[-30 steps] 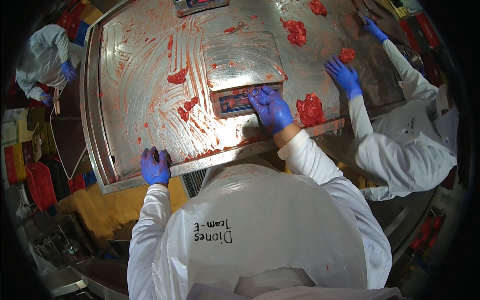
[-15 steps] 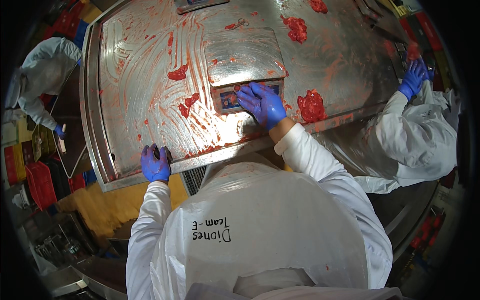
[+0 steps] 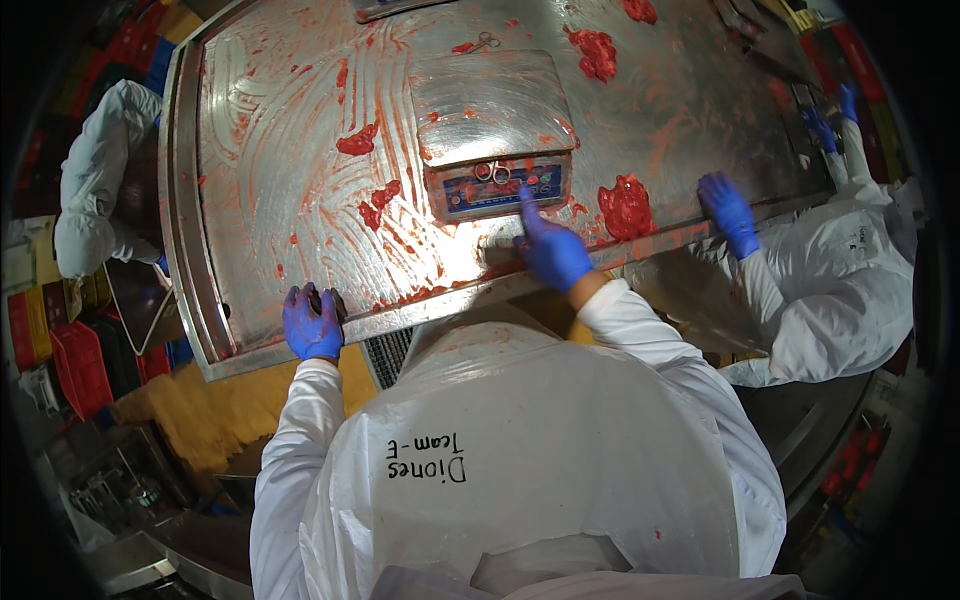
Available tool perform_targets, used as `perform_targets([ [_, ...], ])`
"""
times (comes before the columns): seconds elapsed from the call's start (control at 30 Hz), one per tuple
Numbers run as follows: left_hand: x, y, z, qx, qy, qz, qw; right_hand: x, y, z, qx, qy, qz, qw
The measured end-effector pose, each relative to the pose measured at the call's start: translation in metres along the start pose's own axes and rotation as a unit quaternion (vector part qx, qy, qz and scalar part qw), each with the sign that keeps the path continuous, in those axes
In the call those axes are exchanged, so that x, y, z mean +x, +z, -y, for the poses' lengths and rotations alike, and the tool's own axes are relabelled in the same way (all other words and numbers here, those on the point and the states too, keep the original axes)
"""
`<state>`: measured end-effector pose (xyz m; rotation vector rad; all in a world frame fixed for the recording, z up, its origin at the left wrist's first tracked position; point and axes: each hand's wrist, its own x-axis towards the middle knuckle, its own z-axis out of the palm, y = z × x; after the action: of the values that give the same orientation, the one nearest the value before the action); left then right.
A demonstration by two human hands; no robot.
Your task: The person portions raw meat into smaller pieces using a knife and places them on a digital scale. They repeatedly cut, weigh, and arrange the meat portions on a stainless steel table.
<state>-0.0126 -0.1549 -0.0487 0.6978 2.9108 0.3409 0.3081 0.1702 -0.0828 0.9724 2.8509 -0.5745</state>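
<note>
A bench scale (image 3: 492,105) with a steel platform stands on the steel table (image 3: 270,200). My right hand (image 3: 558,252), in a blue glove, points its index finger at the scale's blue button panel (image 3: 480,200). Its other fingers are partly hidden, and it holds nothing that I can see. Ring handles of scissors (image 3: 494,173) lie across the top of the panel; their blades do not show. At the table's near left edge, my gloved left hand (image 3: 311,325) curls its fingers over a small dark thing, too hidden to name.
Red meat pieces lie left of the scale (image 3: 378,205), right of it (image 3: 625,208) and farther back (image 3: 593,54). A second pair of scissors (image 3: 485,42) is behind it. A co-worker (image 3: 820,275) reaches over the table at right; another person (image 3: 95,180) stands at left.
My right hand has drawn back toward me from the panel and now points one finger, uncovering the scissors' handles. The co-worker's nearer hand has come left along the table edge. My left hand stays put.
</note>
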Motion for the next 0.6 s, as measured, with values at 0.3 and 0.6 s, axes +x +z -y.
perform_targets([
  [0.3,-0.002,-0.001,0.006,0.000,-0.003,0.000,1.000,0.020,-0.045,0.057,-0.022,-0.047,0.073,0.996],
  [0.6,-0.004,-0.010,-0.003,-0.009,-0.014,0.012,1.000,0.008,-0.056,-0.008,0.132,0.113,-0.253,0.952],
])
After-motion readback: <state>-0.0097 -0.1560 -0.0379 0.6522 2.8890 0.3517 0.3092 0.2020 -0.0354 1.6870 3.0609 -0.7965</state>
